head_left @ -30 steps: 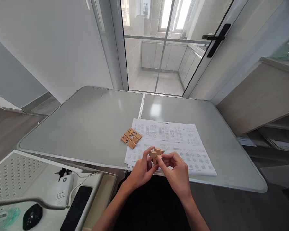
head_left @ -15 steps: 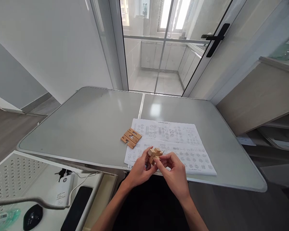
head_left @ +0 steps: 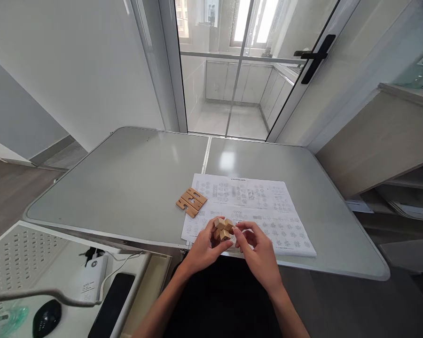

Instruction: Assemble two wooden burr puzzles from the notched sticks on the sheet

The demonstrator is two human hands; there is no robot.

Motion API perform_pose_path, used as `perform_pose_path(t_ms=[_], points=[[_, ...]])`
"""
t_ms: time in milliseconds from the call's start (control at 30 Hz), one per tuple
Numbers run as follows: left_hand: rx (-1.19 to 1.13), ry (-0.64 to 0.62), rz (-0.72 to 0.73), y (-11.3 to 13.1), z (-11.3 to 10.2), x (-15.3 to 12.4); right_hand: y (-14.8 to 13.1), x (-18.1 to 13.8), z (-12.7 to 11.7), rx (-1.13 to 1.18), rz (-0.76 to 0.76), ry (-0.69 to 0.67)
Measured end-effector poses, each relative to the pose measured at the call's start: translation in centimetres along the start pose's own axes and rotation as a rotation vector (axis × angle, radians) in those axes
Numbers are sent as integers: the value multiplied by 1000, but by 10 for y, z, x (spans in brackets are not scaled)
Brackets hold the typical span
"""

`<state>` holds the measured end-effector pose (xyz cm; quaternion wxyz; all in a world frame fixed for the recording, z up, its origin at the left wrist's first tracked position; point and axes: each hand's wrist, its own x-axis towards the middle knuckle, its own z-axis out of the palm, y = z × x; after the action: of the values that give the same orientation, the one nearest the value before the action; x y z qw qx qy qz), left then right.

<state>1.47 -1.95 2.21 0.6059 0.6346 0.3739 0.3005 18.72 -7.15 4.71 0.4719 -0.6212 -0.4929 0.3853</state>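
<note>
My left hand [head_left: 204, 249] is closed around a pale wooden burr puzzle [head_left: 223, 229], an interlocking cluster of square-ended blocks, held just above the table's front edge. Its thumb presses from below and its fingers wrap the far left side. My right hand [head_left: 255, 248] is at the puzzle's right side, thumb and index finger pinched at its edge, the other fingers curled. What lies between those fingertips is partly hidden. Under and beyond the hands is a printed diagram sheet [head_left: 254, 197]. Left of it, a brown wooden plate with cut-outs [head_left: 191, 202] overlaps the sheet's edge.
The grey table [head_left: 134, 178] has a seam down its middle. At lower left, a white cart [head_left: 70, 263] carries a power bank [head_left: 94, 277] with a cable, a phone [head_left: 112, 305], a mouse [head_left: 47, 318] and a clear bottle [head_left: 10, 319]. A glass door stands behind the table.
The puzzle has been turned in my left hand, so different block ends face up. My right hand's fingertips have shifted from the puzzle's front to its right edge.
</note>
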Motion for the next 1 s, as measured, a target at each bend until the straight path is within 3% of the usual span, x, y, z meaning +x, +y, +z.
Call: perform_pose_path(t_ms=[67, 267, 1000], points=[[-19, 5, 14, -1, -1, 0, 4, 2, -1, -61, -46, 1], [-95, -41, 18, 1, -3, -1, 13, 4, 1, -81, -121, -161], [-40, -47, 32, 1, -8, -2, 14, 2, 4, -65, -181, -104]])
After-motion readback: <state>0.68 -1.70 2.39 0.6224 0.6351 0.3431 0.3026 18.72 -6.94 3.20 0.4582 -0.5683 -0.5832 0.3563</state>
